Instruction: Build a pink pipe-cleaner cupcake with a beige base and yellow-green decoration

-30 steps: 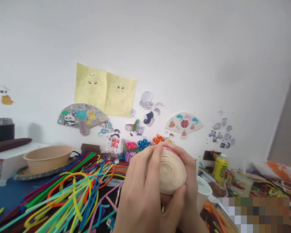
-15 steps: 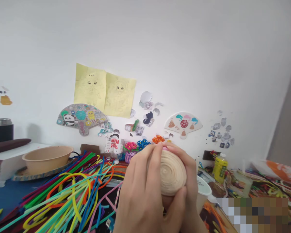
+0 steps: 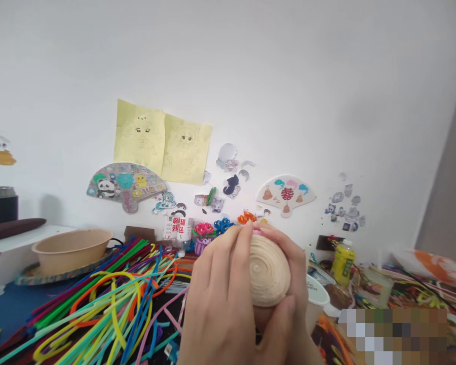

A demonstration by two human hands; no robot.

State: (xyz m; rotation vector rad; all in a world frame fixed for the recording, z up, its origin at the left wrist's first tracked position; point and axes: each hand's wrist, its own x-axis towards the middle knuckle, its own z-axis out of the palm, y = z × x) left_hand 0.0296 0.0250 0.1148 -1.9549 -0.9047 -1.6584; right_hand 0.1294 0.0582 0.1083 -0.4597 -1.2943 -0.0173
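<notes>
A round, cream-coloured coiled piece [image 3: 269,274] with rings spiralling out from its middle faces me between my hands. My left hand [image 3: 218,294] wraps its left side, fingers bent and close together. From the right, my right hand [image 3: 296,284] curls around it, with a thumb pressed along the lower edge. Both sets of fingertips meet near the top, where a little pink shows. The back of the piece is hidden, so I cannot tell its depth. Just behind the hands stand small pipe-cleaner flowers, pink [image 3: 203,230], blue [image 3: 223,225] and orange [image 3: 247,217].
Many coloured pipe cleaners [image 3: 110,309] spread over the table at left, beside a beige bowl [image 3: 74,248]. A white cup [image 3: 316,299] stands close to my right hand. Farther right are a yellow bottle [image 3: 342,262] and a clear container [image 3: 376,286]. Paper fans [image 3: 127,185] hang on the wall.
The whole view has shifted very slightly, with the surroundings a few pixels farther left. Both hands keep almost the same grip on the coiled piece.
</notes>
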